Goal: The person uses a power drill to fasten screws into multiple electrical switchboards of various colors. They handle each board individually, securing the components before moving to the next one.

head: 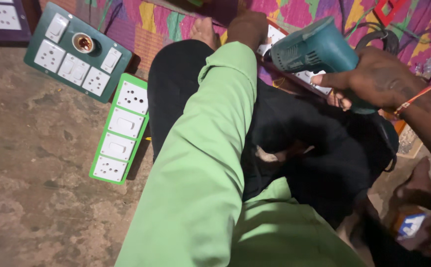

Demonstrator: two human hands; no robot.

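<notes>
Head view: the right hand [373, 84] has its grip wrapped tight round a teal power drill [314, 49] at two o'clock, nose aimed at a white switch board [294, 69] lying across the black-clad lap. At twelve o'clock the left hand [247, 27] presses on that board — whether it grips, I cannot tell. On the floor at ten o'clock lie a green-edged socket strip [120, 129] and a dark green switch panel [77, 49].

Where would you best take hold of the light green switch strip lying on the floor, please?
Grip the green strip across its long edges near the middle, coming from above on its bare-floor side. It lies flat and narrow, and the leg crowds its other edge.
</notes>
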